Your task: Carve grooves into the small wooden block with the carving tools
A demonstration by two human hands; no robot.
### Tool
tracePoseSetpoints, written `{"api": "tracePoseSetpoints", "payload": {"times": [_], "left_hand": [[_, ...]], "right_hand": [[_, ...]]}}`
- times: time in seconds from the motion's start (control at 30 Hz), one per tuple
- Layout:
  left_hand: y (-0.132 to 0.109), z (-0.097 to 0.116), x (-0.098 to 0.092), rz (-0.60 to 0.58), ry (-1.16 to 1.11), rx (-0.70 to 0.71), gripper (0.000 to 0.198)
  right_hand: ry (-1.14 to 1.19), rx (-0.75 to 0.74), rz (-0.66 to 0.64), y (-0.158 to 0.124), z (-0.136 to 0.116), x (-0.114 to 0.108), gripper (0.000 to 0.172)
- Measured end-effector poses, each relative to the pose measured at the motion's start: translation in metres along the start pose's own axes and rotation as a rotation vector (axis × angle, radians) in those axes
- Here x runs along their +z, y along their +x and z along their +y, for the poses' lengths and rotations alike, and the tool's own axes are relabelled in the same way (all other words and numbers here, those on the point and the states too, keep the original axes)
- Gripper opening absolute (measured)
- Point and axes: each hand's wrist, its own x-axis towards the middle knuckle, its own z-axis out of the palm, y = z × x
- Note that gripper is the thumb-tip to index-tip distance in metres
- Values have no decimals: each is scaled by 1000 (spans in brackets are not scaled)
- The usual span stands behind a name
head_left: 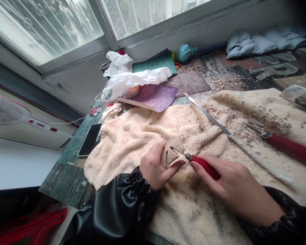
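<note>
My left hand (155, 166) is closed round a small pale wooden piece (171, 149) with dark slots cut in it, holding it above the cream towel (142, 129). In my right hand (226, 180) is a carving tool (205, 166) with a red handle and a thin metal shaft. Its tip touches the wood near the upper slot. To the right on the towel lie a long thin blade (211, 117) with a wrapped pale handle and a red-handled knife (290, 146). Wood shavings are scattered round them.
A black-screened phone (90, 140) lies left of the towel. Behind the towel are purple paper (159, 95), a white plastic bag (142, 76), a green mat (155, 64) and a blue bundle (185, 53). A pale cushion (260, 44) lies by the wall, and a fan (10, 109) stands left.
</note>
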Motion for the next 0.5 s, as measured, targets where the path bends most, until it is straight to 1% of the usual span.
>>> {"api": "tracePoseSetpoints", "payload": {"times": [0.13, 0.2, 0.33, 0.37, 0.43, 0.5], "left_hand": [[0, 0, 0, -13, 6, 22, 50], [-1, 0, 0, -20, 12, 35, 52], [-1, -2, 1, 15, 50, 31, 50], [-1, -2, 1, 21, 57, 30, 49], [-1, -2, 1, 22, 60, 29, 48], [-1, -1, 0, 7, 45, 36, 48]], "right_hand": [[103, -30, -80, 4, -2, -2, 35], [100, -17, -98, 3, -1, -1, 35], [-48, 2, 6, -1, 3, 4, 38], [-61, -2, 14, -2, 3, 4, 39], [-28, -7, -25, -1, 3, 3, 40], [38, -4, -95, 2, 2, 1, 40]]}}
